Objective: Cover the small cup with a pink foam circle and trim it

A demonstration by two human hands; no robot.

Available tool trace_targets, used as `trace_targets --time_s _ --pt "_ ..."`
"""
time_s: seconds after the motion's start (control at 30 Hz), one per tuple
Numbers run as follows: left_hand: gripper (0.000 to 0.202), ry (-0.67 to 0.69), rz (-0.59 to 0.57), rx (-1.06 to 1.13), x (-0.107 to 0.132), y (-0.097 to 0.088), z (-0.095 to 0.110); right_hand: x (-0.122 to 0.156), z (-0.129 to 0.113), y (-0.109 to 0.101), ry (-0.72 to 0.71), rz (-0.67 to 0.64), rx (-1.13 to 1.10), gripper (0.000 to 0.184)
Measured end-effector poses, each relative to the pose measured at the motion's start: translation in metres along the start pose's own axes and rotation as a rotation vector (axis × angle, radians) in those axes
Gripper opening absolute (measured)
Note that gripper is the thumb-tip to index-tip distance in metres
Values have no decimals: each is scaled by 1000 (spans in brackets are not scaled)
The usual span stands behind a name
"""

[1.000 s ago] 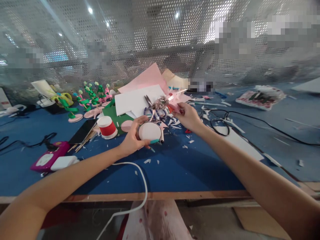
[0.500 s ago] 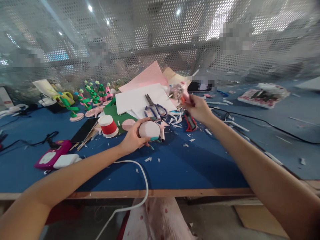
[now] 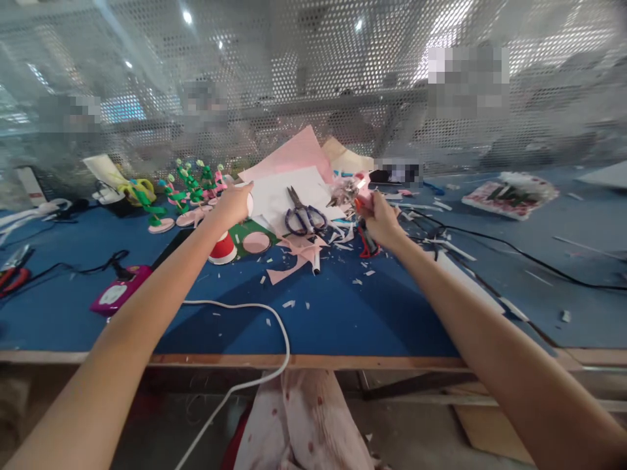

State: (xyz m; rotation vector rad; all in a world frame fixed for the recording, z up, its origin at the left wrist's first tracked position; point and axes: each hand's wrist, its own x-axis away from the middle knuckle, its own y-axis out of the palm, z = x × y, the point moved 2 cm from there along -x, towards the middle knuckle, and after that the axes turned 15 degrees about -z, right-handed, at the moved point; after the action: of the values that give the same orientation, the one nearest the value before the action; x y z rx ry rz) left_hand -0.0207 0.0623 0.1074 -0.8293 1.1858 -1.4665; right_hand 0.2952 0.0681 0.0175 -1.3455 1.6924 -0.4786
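Observation:
My left hand (image 3: 234, 203) is lifted over the back of the blue table, fingers curled on a round white-edged disc (image 3: 249, 201) that is mostly hidden behind them. It hovers beside the white paper sheets (image 3: 274, 192). My right hand (image 3: 379, 219) is closed on a small pink and silver glittery piece (image 3: 349, 189), held just above the table. A red-handled tool (image 3: 365, 243) lies under that hand. Purple-handled scissors (image 3: 304, 215) lie on the paper between my hands.
A red and white cup (image 3: 223, 248) and a pink disc (image 3: 257, 243) on green paper sit under my left arm. Green ribbon figures (image 3: 181, 196) stand at back left. A magenta device (image 3: 117, 297), white cable (image 3: 245, 310), black cable (image 3: 490, 241) and paper scraps lie about.
My left hand has risen from the table and moved back left, toward the white paper. My right hand with the glittery piece came down and slightly nearer. The camera shifted a little.

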Motion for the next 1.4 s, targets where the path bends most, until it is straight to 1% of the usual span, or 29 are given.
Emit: trace_targets --time_s 0.03,0.07,0.1,0.13,0.2,0.23,0.3,0.33,0.37,0.43,0.5,0.57,0.6,0.67,0.73,0.8,0.87,0.9,0.97,1.0,1.07,1.1,1.13,1.17,1.2,1.27,1.33,1.37,1.4 --pt "82 -13 -62 -30 -6 -2 1 1 -1 1 -6 2 14 22" --pt "78 13 -77 -26 -11 -3 4 1 -2 2 -16 3 25 24" --pt "71 56 -74 12 -15 -3 8 2 -3 3 -33 6 33 25" --pt "61 107 -67 87 -18 -2 13 3 -5 3 -56 12 43 26" --pt "44 189 -94 337 -22 5 26 5 -7 4 -105 23 67 28" --pt "38 207 -142 473 -23 10 32 5 -9 4 -126 26 75 28" --pt "32 225 -322 692 -22 20 44 6 -11 4 -158 24 86 29" --pt "29 247 -384 766 -20 23 48 6 -12 5 -172 17 90 28" --pt "26 262 -416 824 -17 24 52 6 -12 5 -182 8 93 28" --pt "21 311 -467 904 -12 24 56 6 -13 6 -196 -3 100 27" --pt "24 357 -504 949 -9 22 57 6 -12 7 -200 7 108 25" --pt "30 390 -509 886 -9 21 56 6 -10 9 -213 31 113 22" --pt "31 408 -508 801 -9 21 56 5 -9 10 -224 46 111 20" --pt "28 454 -475 584 -13 23 56 5 -7 12 -247 70 101 18" --pt "22 500 -392 413 -17 23 58 4 -5 13 -257 82 99 18" --pt "18 523 -295 323 -19 21 58 3 -3 14 -251 83 110 20" --pt "19 476 -240 243 -18 16 55 3 -1 14 -239 86 124 22" --pt "20 425 -216 188 -17 12 52 3 -1 13 -230 93 131 23" --pt "26 246 -152 74 -15 3 40 3 0 12 -212 112 141 24" --pt "30 135 -90 7 -13 -2 32 3 0 11 -204 122 145 25" --pt "29 -82 76 -158 -11 -11 16 4 0 9 -181 146 151 27" --pt "31 -184 102 -197 -11 -13 8 5 0 9 -159 159 156 27" --pt "33 -234 95 -202 -11 -14 2 6 -1 8 -128 172 169 27" --pt "35 -238 109 -187 -11 -14 -2 7 -1 7 -92 185 189 26" --pt "37 -209 121 -158 -12 -14 -3 8 -2 6 -57 196 214 24" --pt "34 -77 179 -58 -12 -8 2 12 -6 5 -26 207 254 21" --pt "28 100 228 98 -7 5 13 16 -11 6 -49 201 252 19" --pt "28 182 222 199 -3 15 20 19 -14 7 -69 187 230 19" --pt "30 256 186 315 3 27 25 21 -16 8 -76 174 202 20"
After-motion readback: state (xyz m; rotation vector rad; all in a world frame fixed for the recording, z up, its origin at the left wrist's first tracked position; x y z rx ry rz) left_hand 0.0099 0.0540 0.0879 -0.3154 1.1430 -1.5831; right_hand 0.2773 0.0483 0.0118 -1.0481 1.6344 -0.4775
